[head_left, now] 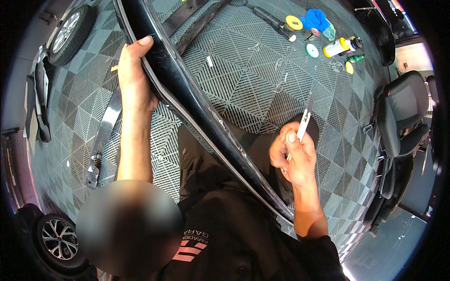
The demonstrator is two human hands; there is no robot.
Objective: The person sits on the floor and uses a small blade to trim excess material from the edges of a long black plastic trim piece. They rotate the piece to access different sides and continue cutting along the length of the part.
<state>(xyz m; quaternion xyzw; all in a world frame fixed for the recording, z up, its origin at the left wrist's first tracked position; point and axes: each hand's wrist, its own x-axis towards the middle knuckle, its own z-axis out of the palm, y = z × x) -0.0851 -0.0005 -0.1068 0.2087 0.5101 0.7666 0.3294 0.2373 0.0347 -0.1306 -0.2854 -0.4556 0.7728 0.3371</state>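
A long black car trim panel (171, 70) runs slantwise across my lap, from the top left down to the lower right. Pale scuffs and chipped spots mark its edge. My left hand (136, 75) grips the panel's left edge near the upper part, thumb on top and fingers hidden beneath. Off to the panel's right, my right hand (296, 152) is closed around a slim white utility knife (304, 122), its blade pointing up and away from me. The knife is apart from the panel.
More dark trim strips lie on the tiled grating floor (243, 89), including one strip (107, 133) at left. A polisher (272, 23), blue cloth (315, 19), pads and a bottle (336, 47) sit at far right. Wheels (70, 35) stand left; car seats (403, 103) stand right.
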